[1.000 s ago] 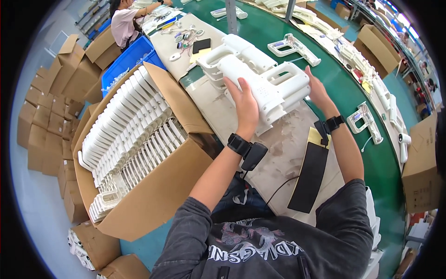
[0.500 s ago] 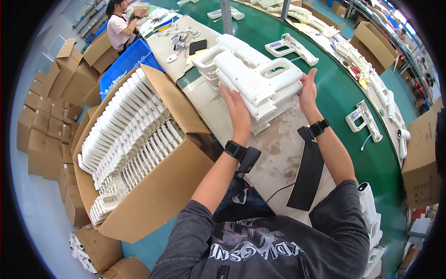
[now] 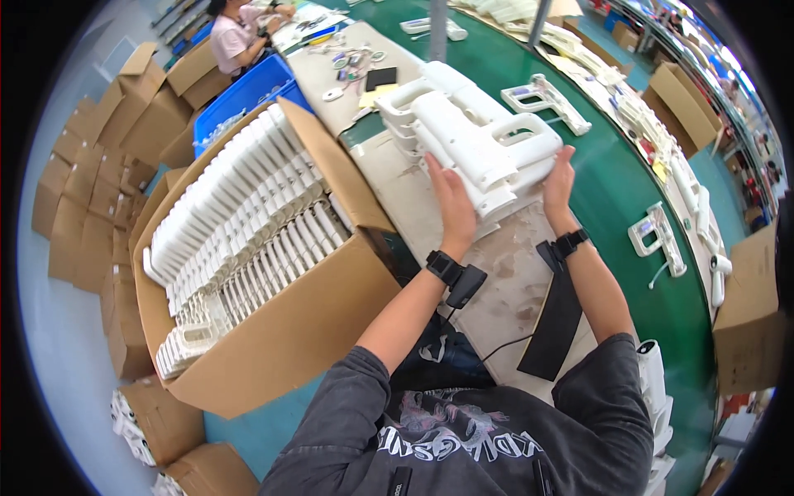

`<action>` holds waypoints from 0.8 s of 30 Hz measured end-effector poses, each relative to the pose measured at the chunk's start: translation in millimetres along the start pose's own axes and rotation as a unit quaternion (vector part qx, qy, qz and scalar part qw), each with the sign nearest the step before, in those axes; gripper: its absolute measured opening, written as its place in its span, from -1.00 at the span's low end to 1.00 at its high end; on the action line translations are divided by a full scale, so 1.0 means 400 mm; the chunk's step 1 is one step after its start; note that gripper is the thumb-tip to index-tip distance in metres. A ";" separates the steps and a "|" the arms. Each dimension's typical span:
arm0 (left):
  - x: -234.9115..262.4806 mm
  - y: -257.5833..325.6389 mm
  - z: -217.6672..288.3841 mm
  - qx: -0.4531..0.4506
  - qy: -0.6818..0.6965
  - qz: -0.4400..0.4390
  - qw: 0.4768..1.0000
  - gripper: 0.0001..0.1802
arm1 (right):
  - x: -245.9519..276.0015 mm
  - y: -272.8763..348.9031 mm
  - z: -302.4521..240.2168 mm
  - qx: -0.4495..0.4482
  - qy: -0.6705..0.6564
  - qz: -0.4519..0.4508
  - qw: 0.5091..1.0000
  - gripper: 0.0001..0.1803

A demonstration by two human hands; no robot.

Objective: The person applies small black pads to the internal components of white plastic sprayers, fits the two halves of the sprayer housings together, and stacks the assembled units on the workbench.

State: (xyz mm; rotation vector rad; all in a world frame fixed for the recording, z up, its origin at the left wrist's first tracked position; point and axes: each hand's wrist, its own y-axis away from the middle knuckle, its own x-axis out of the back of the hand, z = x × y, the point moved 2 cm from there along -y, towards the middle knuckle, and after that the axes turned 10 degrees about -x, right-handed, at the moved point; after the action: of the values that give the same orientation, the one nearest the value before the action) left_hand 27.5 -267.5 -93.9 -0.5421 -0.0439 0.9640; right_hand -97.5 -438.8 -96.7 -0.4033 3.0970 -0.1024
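A stack of white plastic gun-shaped housings (image 3: 459,136) with looped handles lies on the worktable in front of me. My left hand (image 3: 452,202) rests against the near left side of the stack, its fingers stretched along the plastic. At the right end, by the looped handle, my right hand (image 3: 560,188) is set upright against the housings with its fingers extended. The palms face each other with the stack between them; neither hand wraps around a piece. Some fingers are partly hidden by the stack.
At my left, an open cardboard box (image 3: 289,339) holds rows of white housings. Behind it is a blue bin (image 3: 248,99). Small wired parts and a black square (image 3: 381,78) lie farther up the table. Assembled frames (image 3: 546,103) sit on the green conveyor (image 3: 612,174). A co-worker sits at far left.
My view has shifted, so the surroundings appear farther right. My right hand has come closer against the stack's end, its fingers less spread. The left hand stays at the near side.
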 end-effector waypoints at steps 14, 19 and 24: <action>0.719 0.026 0.637 0.030 -0.271 -0.179 0.945 -0.63 | 0.145 0.140 -0.255 0.231 0.011 -0.094 0.968 -0.56; 1.469 -0.041 0.628 0.251 -0.762 -0.190 0.566 -0.27 | -0.037 0.300 -0.387 0.328 0.073 -0.325 0.884 -0.69; 1.510 0.026 0.606 0.399 -0.778 -0.183 0.449 -0.45 | -0.159 0.376 -0.416 0.323 0.120 -0.349 0.872 -0.75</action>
State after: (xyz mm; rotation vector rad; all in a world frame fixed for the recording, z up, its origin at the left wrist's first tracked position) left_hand 303.9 315.6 -9.5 1.3804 -1.2677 0.6123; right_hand -78.6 -266.9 59.8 -1.4967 2.6829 -1.2172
